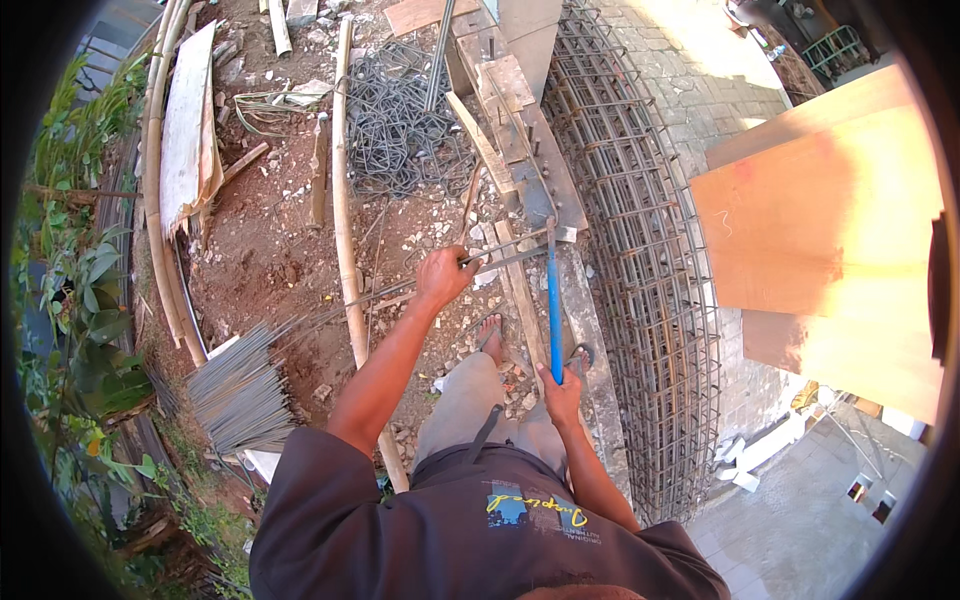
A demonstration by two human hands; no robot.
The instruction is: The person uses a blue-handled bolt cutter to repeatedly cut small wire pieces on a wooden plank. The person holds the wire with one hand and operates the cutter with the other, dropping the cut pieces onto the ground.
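My left hand (442,277) is closed around thin steel rods (510,244), which run from the lower left towards a wooden bending bench (517,127) fitted with upright metal pins. In my right hand (561,394) is the blue handle of a rebar bending tool (554,315); its metal head meets the bench's near end, beside the rod tips. Exactly how the head engages the rods is too small to tell. A bundle of cut steel rods (244,390) lies at the lower left. Beyond my left hand is a heap of bent steel stirrups (405,112).
Long tied rebar cages (637,262) lie along the right side. Plywood sheets (802,217) stand farther right. A bamboo pole (346,187) crosses the rubble-strewn ground at my left. Planks (521,300) lie near my sandalled feet, beside a concrete edge (600,360).
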